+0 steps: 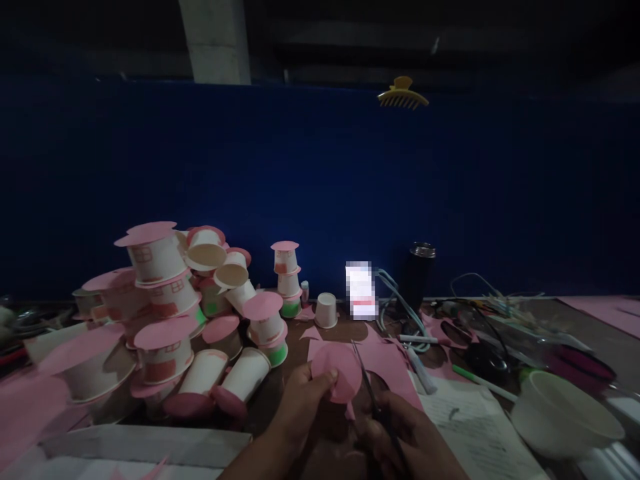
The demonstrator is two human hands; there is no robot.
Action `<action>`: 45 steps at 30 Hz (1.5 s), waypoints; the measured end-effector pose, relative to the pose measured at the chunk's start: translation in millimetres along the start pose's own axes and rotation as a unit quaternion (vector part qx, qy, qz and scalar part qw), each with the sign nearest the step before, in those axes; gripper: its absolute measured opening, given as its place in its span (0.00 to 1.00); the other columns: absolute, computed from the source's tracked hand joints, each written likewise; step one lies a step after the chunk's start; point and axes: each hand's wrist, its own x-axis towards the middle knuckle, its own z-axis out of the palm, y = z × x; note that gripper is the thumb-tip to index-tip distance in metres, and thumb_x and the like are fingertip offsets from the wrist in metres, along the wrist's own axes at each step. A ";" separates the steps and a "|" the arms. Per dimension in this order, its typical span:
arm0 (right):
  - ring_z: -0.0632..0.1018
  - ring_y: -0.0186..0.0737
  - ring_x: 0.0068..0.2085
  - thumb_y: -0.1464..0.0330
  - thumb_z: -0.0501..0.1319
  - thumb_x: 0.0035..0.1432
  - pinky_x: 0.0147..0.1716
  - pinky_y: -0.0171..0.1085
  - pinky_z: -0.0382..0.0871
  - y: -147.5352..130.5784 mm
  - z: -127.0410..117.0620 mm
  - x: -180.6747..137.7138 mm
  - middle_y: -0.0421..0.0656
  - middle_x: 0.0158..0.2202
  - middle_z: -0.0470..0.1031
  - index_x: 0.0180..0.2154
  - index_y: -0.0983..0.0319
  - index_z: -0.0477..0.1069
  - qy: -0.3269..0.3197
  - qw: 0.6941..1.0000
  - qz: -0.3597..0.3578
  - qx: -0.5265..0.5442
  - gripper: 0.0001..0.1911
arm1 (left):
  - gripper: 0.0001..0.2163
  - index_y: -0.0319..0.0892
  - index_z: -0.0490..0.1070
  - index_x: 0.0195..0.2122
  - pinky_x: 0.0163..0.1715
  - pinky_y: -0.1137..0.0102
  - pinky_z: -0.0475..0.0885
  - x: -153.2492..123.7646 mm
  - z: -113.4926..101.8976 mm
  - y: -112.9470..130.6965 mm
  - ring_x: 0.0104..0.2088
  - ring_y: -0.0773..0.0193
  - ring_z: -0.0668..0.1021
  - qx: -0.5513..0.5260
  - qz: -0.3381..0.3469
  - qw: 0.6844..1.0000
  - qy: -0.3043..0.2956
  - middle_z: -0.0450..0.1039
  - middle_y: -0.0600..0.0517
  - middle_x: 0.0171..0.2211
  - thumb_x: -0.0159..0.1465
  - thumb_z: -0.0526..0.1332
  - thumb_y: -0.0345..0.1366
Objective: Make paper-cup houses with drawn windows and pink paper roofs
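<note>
Between thumb and fingers, my left hand pinches a round pink paper disc. A narrow strip of paper hangs from the disc's lower edge. My right hand is closed round a pair of dark scissors, whose blades point up and away along the disc's right side. Whether the blades touch the paper I cannot tell. Under and behind the disc lies a larger pink sheet with pieces cut out of it. A plain white paper cup stands upside down just beyond.
Several paper cups with pink discs are piled on the left, near a small cup tower. A lit phone and a dark bottle stand at the back. To the right are a mouse, a green pen and a pale bowl.
</note>
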 end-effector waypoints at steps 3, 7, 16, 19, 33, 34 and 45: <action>0.73 0.34 0.25 0.59 0.70 0.42 0.30 0.35 0.71 -3.4 0.0 -1.3 0.36 0.21 0.69 0.31 0.61 0.72 -0.014 0.999 -0.003 0.031 0.16 | 0.12 0.36 0.71 0.22 0.25 0.74 0.59 -0.4 0.4 0.7 0.22 0.69 0.66 -0.003 0.002 1.000 -0.002 0.67 0.55 0.19 0.49 0.68 0.41; 0.70 0.32 0.21 0.59 0.71 0.41 0.27 0.34 0.70 -0.8 -1.0 0.0 0.35 0.20 0.68 0.31 0.60 0.72 -0.003 0.999 -0.008 0.037 0.16 | 0.12 0.37 0.70 0.21 0.25 0.74 0.59 -0.3 -0.5 -0.3 0.23 0.69 0.66 0.002 0.004 1.000 -0.003 0.67 0.54 0.20 0.50 0.68 0.40; 0.68 0.29 0.20 0.64 0.71 0.42 0.24 0.31 0.67 -4.0 -1.6 -0.9 0.34 0.20 0.68 0.30 0.61 0.73 -0.002 0.999 0.004 0.034 0.13 | 0.12 0.37 0.69 0.21 0.25 0.74 0.59 1.5 -2.8 -3.2 0.23 0.70 0.66 -0.002 0.005 1.000 0.000 0.67 0.55 0.19 0.51 0.67 0.40; 0.65 0.27 0.18 0.63 0.70 0.42 0.20 0.29 0.63 -3.5 -1.7 -1.2 0.34 0.20 0.69 0.31 0.61 0.73 0.004 1.000 0.007 0.024 0.14 | 0.12 0.36 0.71 0.22 0.25 0.74 0.60 0.8 -2.8 -2.5 0.23 0.69 0.67 -0.009 0.000 1.000 -0.009 0.69 0.54 0.20 0.51 0.67 0.40; 0.65 0.26 0.17 0.60 0.71 0.40 0.20 0.28 0.64 -8.6 1.8 -1.8 0.33 0.18 0.68 0.30 0.62 0.74 0.007 0.999 0.025 0.022 0.16 | 0.12 0.35 0.75 0.29 0.28 0.71 0.66 1.9 -2.1 -1.7 0.26 0.64 0.72 -0.019 -0.006 1.000 -0.011 0.75 0.49 0.25 0.50 0.68 0.40; 0.64 0.25 0.17 0.60 0.71 0.40 0.19 0.28 0.63 -7.4 1.6 -1.2 0.33 0.18 0.67 0.30 0.62 0.73 0.009 0.999 0.026 0.025 0.16 | 0.13 0.34 0.75 0.30 0.29 0.70 0.66 1.8 -2.4 -2.1 0.26 0.64 0.73 -0.019 -0.007 1.000 -0.012 0.76 0.48 0.26 0.50 0.67 0.40; 0.66 0.28 0.17 0.57 0.68 0.43 0.18 0.29 0.59 -2.6 -7.0 2.3 0.33 0.17 0.68 0.33 0.61 0.70 0.071 0.997 -0.012 0.007 0.18 | 0.20 0.35 0.73 0.38 0.33 0.68 0.71 8.2 -4.1 -2.1 0.31 0.61 0.76 -0.091 -0.004 0.995 0.043 0.77 0.47 0.31 0.45 0.72 0.37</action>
